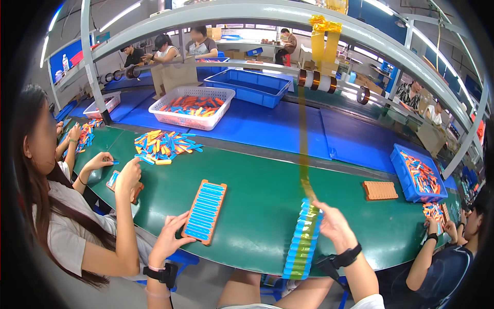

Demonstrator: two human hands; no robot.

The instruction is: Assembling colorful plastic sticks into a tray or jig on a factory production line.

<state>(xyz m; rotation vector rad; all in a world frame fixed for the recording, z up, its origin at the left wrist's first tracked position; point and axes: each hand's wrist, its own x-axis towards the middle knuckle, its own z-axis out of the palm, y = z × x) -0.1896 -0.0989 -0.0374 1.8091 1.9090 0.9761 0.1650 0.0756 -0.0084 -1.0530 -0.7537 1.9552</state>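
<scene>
My left hand [169, 233] is closed on the lower left edge of an orange-brown slotted tray [206, 241], which lies at a slant on the green table. A row of narrow blue pieces [206, 206] fills its slots. My right hand [335, 224] pinches the upper right edge of a strip of yellow see-through tape [303, 242] with blue pieces stuck crosswise along it. This strip reaches down over the table's near edge. Above it, the bare tape [303, 139] runs up to the rolls [318, 81] on the overhead bar; the fingertips are partly blurred.
Loose coloured pieces [163, 147] lie heaped at left, behind them a white basket [193, 122] and a blue crate [249, 87]. At right are another slotted tray [381, 190] and a blue bin [418, 175]. Co-workers sit close on both sides. A metal frame [257, 10] spans overhead.
</scene>
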